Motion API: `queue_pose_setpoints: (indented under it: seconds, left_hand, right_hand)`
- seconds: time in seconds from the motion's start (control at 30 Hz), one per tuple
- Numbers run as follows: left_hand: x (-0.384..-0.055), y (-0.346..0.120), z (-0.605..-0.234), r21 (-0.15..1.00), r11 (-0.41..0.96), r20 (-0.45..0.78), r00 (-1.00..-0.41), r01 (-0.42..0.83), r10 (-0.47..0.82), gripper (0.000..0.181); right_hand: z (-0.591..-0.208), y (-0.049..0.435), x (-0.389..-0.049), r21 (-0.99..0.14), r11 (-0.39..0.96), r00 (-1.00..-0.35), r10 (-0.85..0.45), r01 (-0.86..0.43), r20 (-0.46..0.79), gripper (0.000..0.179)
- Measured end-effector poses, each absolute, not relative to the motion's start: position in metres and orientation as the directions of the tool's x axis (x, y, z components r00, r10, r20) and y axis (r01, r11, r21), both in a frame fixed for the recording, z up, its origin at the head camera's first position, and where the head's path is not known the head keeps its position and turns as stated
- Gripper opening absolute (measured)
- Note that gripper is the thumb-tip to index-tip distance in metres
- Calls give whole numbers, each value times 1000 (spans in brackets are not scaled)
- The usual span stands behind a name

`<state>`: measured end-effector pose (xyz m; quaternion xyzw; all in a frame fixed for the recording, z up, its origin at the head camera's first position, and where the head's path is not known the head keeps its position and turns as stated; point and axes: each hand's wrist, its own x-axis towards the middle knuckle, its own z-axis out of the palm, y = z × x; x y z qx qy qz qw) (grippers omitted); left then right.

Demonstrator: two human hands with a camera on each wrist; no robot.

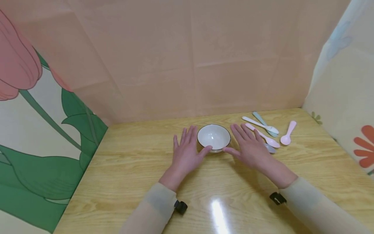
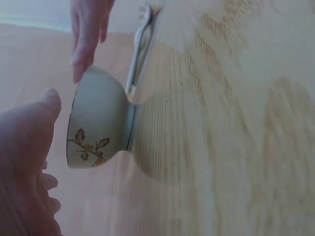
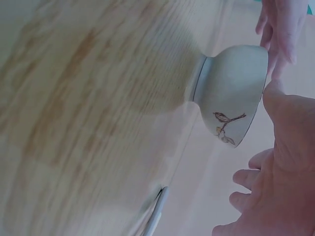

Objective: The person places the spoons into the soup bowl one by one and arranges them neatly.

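A white bowl [image 1: 214,136] with a dark rim stands upright on the wooden table, its inside bare. Both wrist views show a printed sprig of leaves on its outer wall. My left hand [image 1: 188,150] is at the bowl's left side, fingers extended and thumb near the front rim. At the right side is my right hand [image 1: 250,147], fingers spread and straight, thumb pointing toward the bowl. Neither hand grips the bowl; whether a fingertip touches it I cannot tell. Beyond the right hand lie several spoons, among them a pink spoon [image 1: 287,133] and a white spoon [image 1: 260,124].
The wooden table [image 1: 122,182] ends at a pinkish cloth backdrop [image 1: 146,65]. Near the right hand, a pale blue utensil [image 1: 258,117] lies partly under the white spoon, and a grey spoon [image 1: 270,148] is partly hidden. Flower-printed panels flank the table.
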<state>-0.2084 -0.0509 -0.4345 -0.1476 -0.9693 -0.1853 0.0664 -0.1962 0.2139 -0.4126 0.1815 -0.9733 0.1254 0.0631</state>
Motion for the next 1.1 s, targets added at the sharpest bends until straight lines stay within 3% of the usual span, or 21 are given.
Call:
queue_pose_setpoints:
  seconds: [0.67, 1.1]
  left_hand:
    - [-216, -43, -440, 383, 875, 136, -955, 296, 263, 102]
    - [-214, -45, -442, 403, 862, 144, -951, 307, 272, 100]
  right_hand:
    - [-417, 212, -206, -290, 880, -927, -361, -376, 104, 90]
    - [-433, 218, -215, -319, 849, -907, -388, -421, 164, 90]
